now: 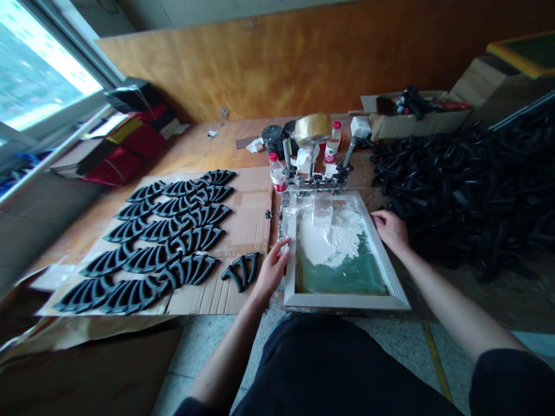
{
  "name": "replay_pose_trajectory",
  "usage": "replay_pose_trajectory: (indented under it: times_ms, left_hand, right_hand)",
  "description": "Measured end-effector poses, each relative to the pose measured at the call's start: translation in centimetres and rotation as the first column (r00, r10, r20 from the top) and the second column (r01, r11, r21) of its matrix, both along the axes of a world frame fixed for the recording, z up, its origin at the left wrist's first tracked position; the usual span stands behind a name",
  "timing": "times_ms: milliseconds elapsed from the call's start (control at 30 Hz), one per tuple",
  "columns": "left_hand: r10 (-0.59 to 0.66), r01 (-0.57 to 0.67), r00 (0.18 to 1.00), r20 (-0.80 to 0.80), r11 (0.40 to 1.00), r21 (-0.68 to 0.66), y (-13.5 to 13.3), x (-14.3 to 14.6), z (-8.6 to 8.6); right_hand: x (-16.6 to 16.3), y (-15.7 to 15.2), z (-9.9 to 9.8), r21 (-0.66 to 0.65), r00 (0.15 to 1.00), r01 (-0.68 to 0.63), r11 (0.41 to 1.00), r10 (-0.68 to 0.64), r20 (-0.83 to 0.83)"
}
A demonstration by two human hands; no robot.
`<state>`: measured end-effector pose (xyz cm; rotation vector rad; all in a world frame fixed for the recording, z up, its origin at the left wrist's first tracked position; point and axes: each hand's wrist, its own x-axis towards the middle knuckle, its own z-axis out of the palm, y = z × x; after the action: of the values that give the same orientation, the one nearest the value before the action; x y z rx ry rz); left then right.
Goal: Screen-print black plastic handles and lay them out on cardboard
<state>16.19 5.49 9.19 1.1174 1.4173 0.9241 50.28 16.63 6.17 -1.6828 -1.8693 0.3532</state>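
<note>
In front of me lies a screen printing frame (pixel 347 301) with a pale metal rim. White ink (pixel 333 237) is spread thickly over the far part of its green mesh (pixel 340 280). My left hand (pixel 274 267) is at the frame's left side, thumb and fingers closed at the rim. At the right side, the fingers of my right hand (pixel 391 230) grip the rim farther back. A clear, ink-smeared squeegee blade (pixel 322 209) stands over the mesh at the far end, below a metal clamp bar (pixel 316 184). Whatever lies under the frame is hidden.
Rows of black curved plastic parts (pixel 160 237) cover the cardboard (pixel 249 190) on the left, a few separate pieces (pixel 241 271) nearest me. A big heap of black parts (pixel 468 196) lies right. Behind are red-capped bottles (pixel 278 173), a black tub (pixel 273 138) and an open carton (pixel 416 124).
</note>
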Motion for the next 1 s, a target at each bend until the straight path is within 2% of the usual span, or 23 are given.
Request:
replay_pose_trajectory:
  times_ms: [67,167,267,333,400,500,533,567,600,700,733,767,833,900,933,1000]
  left_hand:
    - [-0.02,0.016,0.996,-0.086,0.999,-0.047,-0.3,0.0,-2.8]
    - [-0.026,0.011,0.957,-0.289,0.998,-0.055,0.1,0.1,-5.4]
    - [-0.05,0.03,0.934,-0.352,0.998,-0.063,0.5,0.0,-6.4]
    - [-0.053,0.032,0.937,-0.345,0.997,-0.066,0.6,-0.1,-6.5]
    - [-0.037,0.018,0.94,-0.338,0.998,-0.061,0.5,-0.1,-6.5]
    - [-0.024,0.003,0.945,-0.326,0.998,-0.064,0.4,-0.1,-6.3]
    - [-0.019,-0.003,0.946,-0.323,0.998,-0.067,0.4,0.0,-6.3]
    - [-0.012,-0.01,0.947,-0.32,0.998,-0.069,0.4,0.0,-6.2]
    - [-0.003,-0.021,0.948,-0.319,0.997,-0.071,0.4,0.1,-6.1]
    - [0.021,-0.046,0.952,-0.307,0.996,-0.075,0.4,0.2,-5.8]
    - [0.025,-0.049,0.954,-0.298,0.996,-0.076,0.5,0.2,-5.7]
    - [0.027,-0.051,0.957,-0.289,0.996,-0.076,0.5,0.2,-5.6]
    - [0.022,-0.046,0.96,-0.278,0.996,-0.079,0.4,0.2,-5.5]
    - [0.011,-0.035,0.962,-0.273,0.996,-0.084,0.4,0.2,-5.4]
    - [0.004,-0.029,0.964,-0.267,0.996,-0.088,0.5,0.2,-5.4]
    - [-0.01,-0.014,0.97,-0.243,0.995,-0.1,0.5,0.2,-5.1]
  right_hand:
    - [-1.6,1.6,1.4,0.078,1.0,-0.009,0.997,0.009,0.01]
    - [-6.6,2.8,3.4,0.154,0.975,-0.205,0.967,0.188,0.119]
    - [-10.7,2.0,4.0,-0.031,0.91,-0.341,0.94,0.338,0.242]
    - [-11.4,0.2,3.6,-0.138,0.853,-0.409,0.902,0.431,0.293]
    - [-10.6,-2.1,3.0,-0.145,0.765,-0.542,0.828,0.557,0.322]
    - [-8.7,-4.5,2.8,-0.112,0.588,-0.758,0.643,0.747,0.31]
    - [-8.2,-4.8,3.0,-0.12,0.545,-0.794,0.597,0.784,0.295]
    - [-8.0,-4.8,3.3,-0.133,0.529,-0.805,0.578,0.801,0.28]
    - [-8.1,-4.6,3.5,-0.145,0.544,-0.793,0.591,0.795,0.27]
    - [-8.9,-4.1,3.2,-0.092,0.679,-0.69,0.718,0.686,0.26]
    - [-9.1,-4.2,2.8,-0.052,0.709,-0.669,0.741,0.658,0.253]
    - [-9.2,-4.6,2.2,-0.013,0.719,-0.669,0.743,0.652,0.243]
    - [-8.9,-5.8,1.1,0.032,0.693,-0.708,0.705,0.687,0.22]
    - [-8.3,-6.6,0.7,0.016,0.657,-0.743,0.669,0.724,0.209]
    - [-8.2,-6.7,0.8,-0.008,0.654,-0.742,0.67,0.727,0.207]
    - [-8.6,-5.6,1.8,-0.053,0.7,-0.692,0.72,0.688,0.194]
